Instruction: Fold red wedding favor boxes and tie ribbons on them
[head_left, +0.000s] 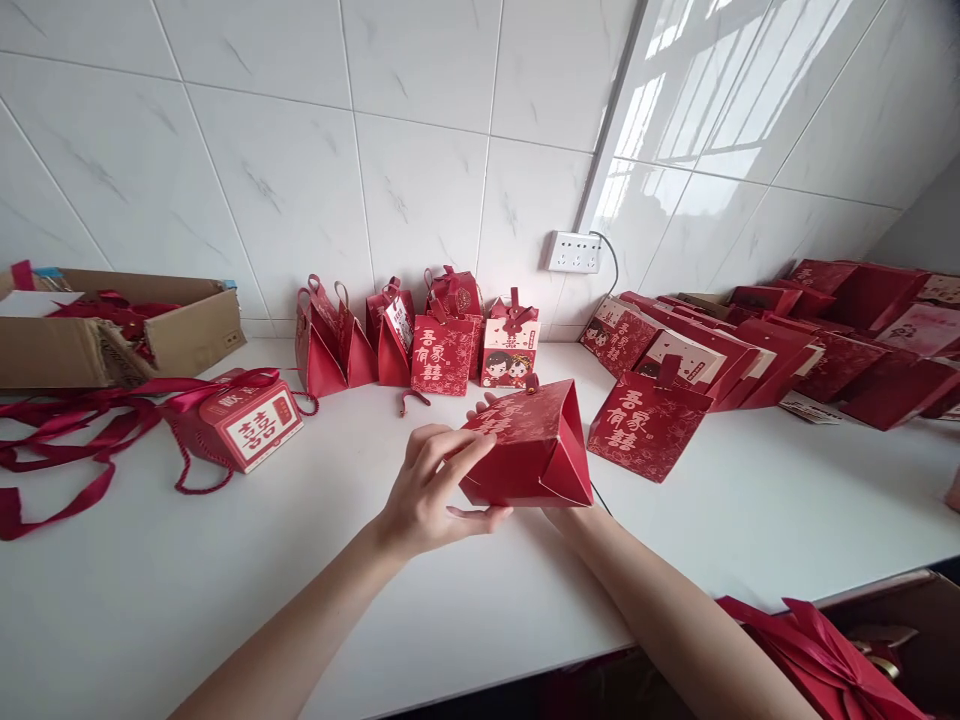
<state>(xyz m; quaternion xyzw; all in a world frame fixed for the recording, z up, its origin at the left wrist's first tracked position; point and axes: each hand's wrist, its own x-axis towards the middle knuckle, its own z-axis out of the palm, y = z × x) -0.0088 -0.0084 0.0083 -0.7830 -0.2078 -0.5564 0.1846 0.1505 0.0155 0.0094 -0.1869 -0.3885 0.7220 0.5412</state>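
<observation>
A red paper gift box (517,460) with pale printed characters is tilted on its side above the white table, its folded flaps facing right. My left hand (439,485) grips its left part, fingers on the printed face and thumb along the lower edge. Behind and beneath it is my right hand (484,402), mostly hidden; its fingertips show past the far left edge, and the box rests against it. Close to the right lies a flat red printed box (651,425) with a strap at the top.
Finished-looking boxes (442,355) with strap handles line the wall. At left are a box with a cord (255,425), loose ribbon (97,490) and a cardboard carton (195,325). Several folded boxes (720,350) are stacked at right. A power strip (574,252) is on the wall.
</observation>
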